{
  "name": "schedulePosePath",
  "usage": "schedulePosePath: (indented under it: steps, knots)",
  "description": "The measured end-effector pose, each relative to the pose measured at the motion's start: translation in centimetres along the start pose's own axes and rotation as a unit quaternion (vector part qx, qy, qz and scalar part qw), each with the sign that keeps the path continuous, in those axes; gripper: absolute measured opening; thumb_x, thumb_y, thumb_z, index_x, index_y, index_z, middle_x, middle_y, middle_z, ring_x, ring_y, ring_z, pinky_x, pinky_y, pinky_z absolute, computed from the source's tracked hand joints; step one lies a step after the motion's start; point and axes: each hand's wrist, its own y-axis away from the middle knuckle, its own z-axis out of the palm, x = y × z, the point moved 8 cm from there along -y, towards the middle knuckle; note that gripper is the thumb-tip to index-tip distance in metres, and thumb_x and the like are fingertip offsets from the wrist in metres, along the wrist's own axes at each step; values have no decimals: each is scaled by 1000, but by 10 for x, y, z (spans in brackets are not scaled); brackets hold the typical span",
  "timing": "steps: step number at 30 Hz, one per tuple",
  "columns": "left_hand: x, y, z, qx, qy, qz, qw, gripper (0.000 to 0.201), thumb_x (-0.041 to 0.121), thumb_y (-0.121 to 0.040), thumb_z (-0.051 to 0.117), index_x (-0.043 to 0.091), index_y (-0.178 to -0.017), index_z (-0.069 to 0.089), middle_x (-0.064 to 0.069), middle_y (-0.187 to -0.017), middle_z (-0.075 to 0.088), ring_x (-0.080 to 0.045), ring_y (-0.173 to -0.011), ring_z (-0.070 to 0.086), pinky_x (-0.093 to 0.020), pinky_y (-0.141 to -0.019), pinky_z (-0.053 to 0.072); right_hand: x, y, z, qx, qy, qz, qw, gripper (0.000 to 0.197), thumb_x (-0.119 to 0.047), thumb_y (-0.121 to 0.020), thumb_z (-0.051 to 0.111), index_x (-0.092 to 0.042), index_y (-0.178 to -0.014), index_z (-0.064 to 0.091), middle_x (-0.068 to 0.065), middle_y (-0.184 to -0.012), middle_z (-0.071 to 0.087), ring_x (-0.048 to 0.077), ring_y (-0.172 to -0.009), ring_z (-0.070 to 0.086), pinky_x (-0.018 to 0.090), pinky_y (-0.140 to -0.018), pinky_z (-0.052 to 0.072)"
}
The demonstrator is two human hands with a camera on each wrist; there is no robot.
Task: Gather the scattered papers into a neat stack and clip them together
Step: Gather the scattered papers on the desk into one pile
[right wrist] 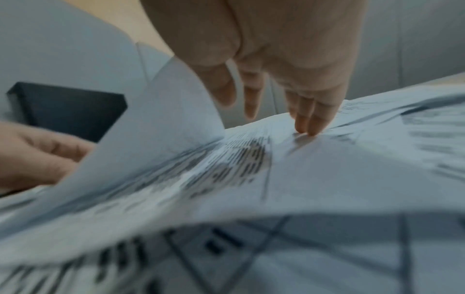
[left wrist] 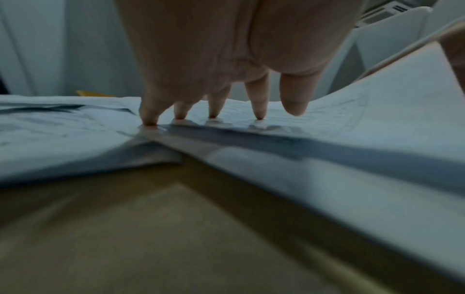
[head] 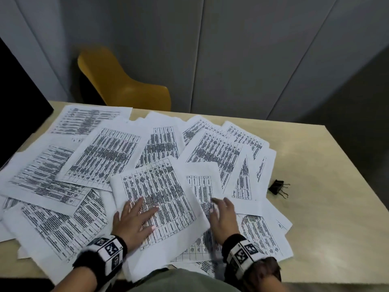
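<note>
Left of the binder clip, left hand presses papers flat-fingered; right hand seemingly loose, fingertips touching.

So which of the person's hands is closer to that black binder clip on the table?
The right. The right hand rests on the papers, with the binder clip lying off to its right on the bare table. The left hand presses a sheet farther away, beyond the right hand.

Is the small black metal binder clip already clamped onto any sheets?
No, the black metal binder clip lies on the bare beige table, right of the printed white papers.
</note>
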Motion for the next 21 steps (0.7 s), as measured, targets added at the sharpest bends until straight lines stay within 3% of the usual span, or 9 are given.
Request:
schedulePosePath:
  steps: [3,6,9,12,14,16,19,21]
  knots:
    - [-10,8,-22,135,120,-74,981,75,32,-83,64,42,-144,21,1,-158,-9,-29,-145,-7,-51,-116,2,24,-13,-21,69,-141,92,983,49,-36,-90,49,-5,-128,46,24,-134,44,31,-118,48,33,-100,38]
    - [-18,11,-27,188,218,-133,948,82,20,-78,72,31,-145,26,-4,-159,-3,-31,-145,6,-51,-117,14,30,-21,-10,-13,-174,166,970,64,-47,-84,58,-10,-132,36,17,-134,47,34,-111,56,43,-96,46]
    - [-21,4,-33,199,269,-133,933,87,15,-74,77,20,-145,28,-17,-155,15,-34,-140,22,-47,-115,22,24,-19,5,-67,-139,175,972,60,-44,-77,68,-10,-121,45,13,-121,57,31,-103,60,45,-90,52]
    - [-26,1,-33,196,384,-144,890,94,10,-73,77,21,-147,20,-15,-150,30,-31,-133,37,-42,-111,29,5,-17,13,-73,-102,111,986,32,-27,-84,61,-9,-110,60,6,-95,67,23,-84,66,34,-77,56]
    - [-28,1,-34,193,458,-151,855,94,9,-74,76,21,-147,18,-10,-145,40,-29,-124,45,-41,-107,33,-8,-9,19,-107,-108,77,985,17,-24,-89,55,-13,-100,61,1,-79,63,13,-67,60,24,-62,50]
    - [-33,-1,-34,175,504,-160,830,88,11,-75,76,20,-145,23,-7,-137,47,-26,-116,49,-43,-104,35,-17,1,25,-163,-186,60,967,10,-21,-92,52,-13,-86,56,-2,-65,53,6,-48,49,21,-50,43]
    - [-38,-8,-28,91,529,-165,827,70,9,-77,72,14,-138,38,-7,-128,56,-27,-109,55,-46,-101,39,-18,6,25,-220,-266,83,935,7,-17,-93,53,-13,-88,57,-4,-58,53,2,-38,45,17,-40,37]
    - [-40,-10,-23,53,518,-171,836,58,10,-78,71,9,-130,47,-12,-126,59,-29,-108,57,-48,-102,39,-15,-5,11,-177,-243,69,951,5,-16,-91,56,-11,-91,58,-3,-66,59,7,-50,52,18,-47,40]
